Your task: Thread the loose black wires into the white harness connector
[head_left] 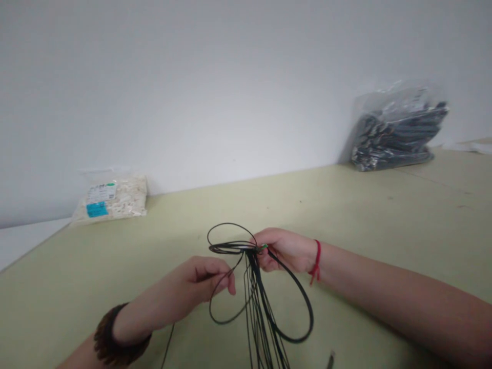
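A bundle of thin black cables (255, 302) hangs down in front of me, with several loops at its top and a thicker loop bulging to the right. My right hand (283, 249) is closed around the bundle's upper end, where a small green piece (264, 247) shows by the fingers. Just left of it, my left hand (205, 278) pinches one thin black cable that curves in a loose loop below the fingertips. Below my left wrist runs another thin dark strand (168, 344). The lower ends of the cables leave the picture.
On the pale green table (338, 215), a clear bag of small whitish parts (128, 197) lies at the back left against the white wall (230, 102). A clear bag of dark grey items (400, 136) rests at the back right. A small dark object (331, 360) pokes in at the bottom edge.
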A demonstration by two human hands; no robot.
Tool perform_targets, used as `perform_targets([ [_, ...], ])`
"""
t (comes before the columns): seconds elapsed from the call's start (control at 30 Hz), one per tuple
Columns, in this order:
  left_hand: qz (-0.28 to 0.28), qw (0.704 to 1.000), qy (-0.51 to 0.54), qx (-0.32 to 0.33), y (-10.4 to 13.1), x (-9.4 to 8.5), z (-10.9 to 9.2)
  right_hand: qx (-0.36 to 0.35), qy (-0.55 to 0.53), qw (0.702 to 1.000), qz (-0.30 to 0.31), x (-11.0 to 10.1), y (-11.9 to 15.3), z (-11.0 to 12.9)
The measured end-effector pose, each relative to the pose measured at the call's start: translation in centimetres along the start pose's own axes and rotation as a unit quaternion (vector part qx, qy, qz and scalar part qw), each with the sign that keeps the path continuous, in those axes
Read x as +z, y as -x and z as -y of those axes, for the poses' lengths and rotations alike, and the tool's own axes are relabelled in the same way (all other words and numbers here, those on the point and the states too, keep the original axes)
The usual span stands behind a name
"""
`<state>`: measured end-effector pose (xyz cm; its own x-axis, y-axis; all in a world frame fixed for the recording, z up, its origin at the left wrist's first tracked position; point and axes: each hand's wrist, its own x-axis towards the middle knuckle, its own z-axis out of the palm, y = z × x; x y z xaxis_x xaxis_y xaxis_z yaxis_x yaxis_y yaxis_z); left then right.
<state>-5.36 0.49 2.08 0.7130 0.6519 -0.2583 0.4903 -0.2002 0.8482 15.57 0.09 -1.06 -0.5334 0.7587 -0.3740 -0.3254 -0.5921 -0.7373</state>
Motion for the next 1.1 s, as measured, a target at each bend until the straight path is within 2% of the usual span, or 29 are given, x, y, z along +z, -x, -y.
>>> perform_targets([
  [0.17, 0.026, 0.998, 0.043, -0.022, -1.2, 1.0, 1.4, 0.009, -0.026, 1.000, -0.005, 0.6, 0.2, 0.2],
  [0.23, 0.015, 0.999, 0.044, -0.015, -1.4, 1.6, 1.5, 0.002, -0.023, 1.000, -0.003, 0.8, 0.4, 0.2],
  [0.3, -0.042, 0.999, 0.020, -0.001, -1.4, 2.2, 1.5, -0.011, -0.013, 1.000, 0.004, 1.1, 0.5, 0.2],
  [0.37, -0.149, 0.988, -0.026, 0.013, -1.2, 2.6, 1.4, -0.030, 0.000, 0.999, 0.012, 1.2, 0.6, 0.2],
  [0.47, -0.296, 0.947, -0.106, 0.069, -0.7, 2.9, 1.4, -0.053, 0.019, 0.998, 0.017, 1.2, 0.7, 0.0],
  [0.57, -0.346, 0.898, -0.198, 0.187, -0.2, 3.0, 1.6, -0.065, 0.031, 0.997, 0.015, 1.0, 0.7, -0.2],
  [0.63, -0.349, 0.863, -0.257, 0.260, 0.0, 3.0, 1.9, -0.068, 0.036, 0.997, 0.012, 0.9, 0.7, -0.2],
  [0.7, -0.341, 0.841, -0.291, 0.303, 0.3, 2.8, 2.3, -0.069, 0.041, 0.997, 0.008, 0.9, 0.6, -0.2],
  [0.83, -0.264, 0.847, -0.324, 0.328, 0.5, 1.8, 2.8, -0.076, 0.056, 0.996, 0.005, 0.8, 0.5, -0.2],
  [0.9, -0.228, 0.829, -0.357, 0.364, 0.6, 1.0, 2.4, -0.079, 0.066, 0.995, 0.007, 0.7, 0.5, -0.3],
  [0.97, -0.200, 0.797, -0.407, 0.398, 0.6, 0.2, 1.7, -0.082, 0.074, 0.994, 0.007, 0.7, 0.5, -0.3],
  [1.1, -0.145, 0.753, -0.492, 0.411, 1.1, -0.9, 0.0, -0.087, 0.085, 0.993, -0.002, 0.6, 0.4, -0.3],
])
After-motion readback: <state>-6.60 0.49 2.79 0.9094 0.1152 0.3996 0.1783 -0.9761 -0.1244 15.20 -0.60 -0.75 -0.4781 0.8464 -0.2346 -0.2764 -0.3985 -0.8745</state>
